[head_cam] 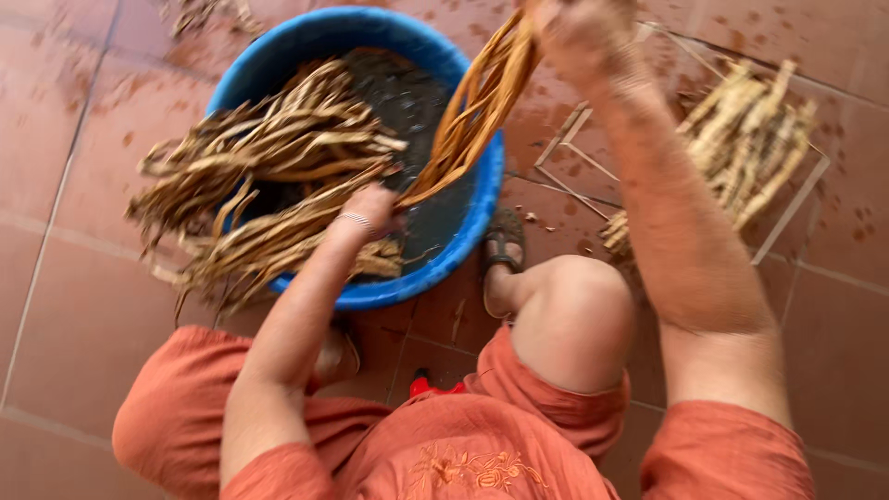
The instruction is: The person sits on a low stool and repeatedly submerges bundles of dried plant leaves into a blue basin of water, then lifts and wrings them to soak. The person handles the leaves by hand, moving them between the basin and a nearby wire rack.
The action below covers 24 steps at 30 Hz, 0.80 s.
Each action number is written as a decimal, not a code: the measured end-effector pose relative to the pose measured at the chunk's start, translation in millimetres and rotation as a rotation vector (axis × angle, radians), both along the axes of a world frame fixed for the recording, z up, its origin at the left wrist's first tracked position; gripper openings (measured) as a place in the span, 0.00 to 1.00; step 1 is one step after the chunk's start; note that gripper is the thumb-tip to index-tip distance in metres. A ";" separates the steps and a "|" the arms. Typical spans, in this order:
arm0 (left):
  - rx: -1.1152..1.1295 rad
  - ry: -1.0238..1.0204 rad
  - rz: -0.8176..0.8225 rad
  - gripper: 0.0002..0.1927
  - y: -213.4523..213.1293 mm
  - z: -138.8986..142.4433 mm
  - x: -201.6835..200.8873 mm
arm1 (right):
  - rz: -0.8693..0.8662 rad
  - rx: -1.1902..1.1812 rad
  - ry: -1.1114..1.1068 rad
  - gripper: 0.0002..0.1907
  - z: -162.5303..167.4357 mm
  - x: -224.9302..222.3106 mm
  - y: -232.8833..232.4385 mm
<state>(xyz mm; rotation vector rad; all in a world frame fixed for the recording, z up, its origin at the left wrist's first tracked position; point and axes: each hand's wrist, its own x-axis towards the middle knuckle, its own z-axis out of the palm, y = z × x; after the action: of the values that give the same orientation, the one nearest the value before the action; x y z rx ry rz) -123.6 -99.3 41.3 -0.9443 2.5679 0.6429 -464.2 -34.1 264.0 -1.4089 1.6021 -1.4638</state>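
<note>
The left hand point(370, 208) is gripping the lower end of a bundle of long orange-brown plant strips point(477, 102), while the right hand point(579, 37), blurred at one o'clock, is clenching its top, stretching it taut over the round blue plastic basin point(472, 218) of dark water and soaking strips.

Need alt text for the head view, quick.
Both hands hold one bundle of wet tan strips over a blue basin: left hand low, right hand high. More strips drape the basin; another pile lies on the tiled floor.
</note>
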 end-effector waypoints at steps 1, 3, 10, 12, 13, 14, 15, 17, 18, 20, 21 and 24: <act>0.067 -0.104 -0.058 0.21 -7.5 3.5 -3.7 | -0.038 0.046 0.089 0.12 -7.1 -8.8 8.7; 0.180 -0.364 -0.059 0.18 -17.1 9.5 -16.0 | -0.120 0.121 0.196 0.13 -25.1 -20.8 37.1; -0.162 -0.371 -0.288 0.12 -47.9 71.3 -153.9 | -0.336 0.220 -0.618 0.10 -23.5 -84.2 189.3; -0.295 -0.130 -0.286 0.12 -47.5 106.9 -217.6 | -0.437 0.055 -0.596 0.09 -6.6 -101.6 234.4; -0.343 0.140 -0.273 0.08 -43.1 126.2 -254.3 | -0.538 -0.063 -0.547 0.08 1.0 -108.4 254.8; -0.317 0.198 -0.138 0.08 -36.3 146.4 -289.8 | -0.636 -0.181 -0.495 0.07 7.4 -113.9 274.4; -0.346 0.536 -0.131 0.07 -24.3 161.8 -311.9 | -0.719 -0.271 -0.449 0.07 11.7 -118.1 293.9; -0.391 0.889 -0.132 0.19 3.4 192.4 -369.8 | -0.821 -0.444 -0.375 0.09 13.7 -126.5 327.5; -0.439 1.035 -0.208 0.26 15.0 203.9 -385.4 | -0.847 -0.526 -0.349 0.10 10.1 -130.3 341.0; -0.390 1.064 -0.295 0.36 46.2 211.5 -397.3 | -0.864 -0.537 -0.315 0.11 -5.7 -141.1 361.4; -0.366 1.079 -0.341 0.41 61.2 209.6 -394.9 | -0.873 -0.545 -0.299 0.11 -16.7 -146.4 369.8; -0.196 0.887 -0.485 0.21 99.1 186.8 -359.5 | -1.033 -0.394 -0.062 0.10 -70.5 -149.9 372.6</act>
<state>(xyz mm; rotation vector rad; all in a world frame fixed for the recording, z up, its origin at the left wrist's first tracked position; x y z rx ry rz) -483.1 -0.2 228.1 0.0029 3.4926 0.7858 -614.1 338.5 193.5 -0.6393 2.2182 -2.4569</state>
